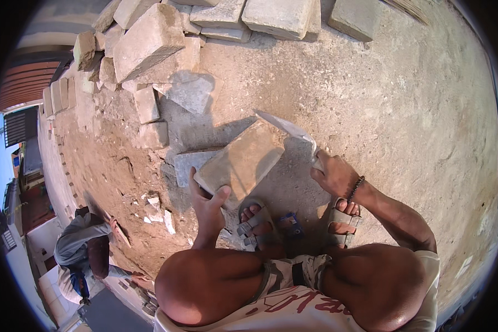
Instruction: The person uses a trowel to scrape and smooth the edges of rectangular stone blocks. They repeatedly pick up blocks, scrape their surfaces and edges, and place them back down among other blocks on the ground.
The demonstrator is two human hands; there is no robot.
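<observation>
My left hand (pixel 209 206) grips the lower-left end of a sandy concrete paving block (pixel 240 160), which is tilted over a greyer slab (pixel 183 166) partly hidden beneath it. My right hand (pixel 332 174), with a beaded bracelet at the wrist, is closed on the handle of a metal trowel (pixel 299 134). The trowel's blade reaches up and left alongside the block's far end. Below my hands are my sandalled feet (pixel 252 218) and bent knees, with a small blue object (pixel 290 224) on the ground between the feet.
Several concrete blocks (pixel 276 16) are piled at the back, with more pavers (pixel 148 105) to the left. Broken pale chunks (pixel 169 220) lie on the dirt left of me. Another person (pixel 83 249) bends over farther left, holding a board. A rough concrete ground (pixel 426 138) stretches to the right.
</observation>
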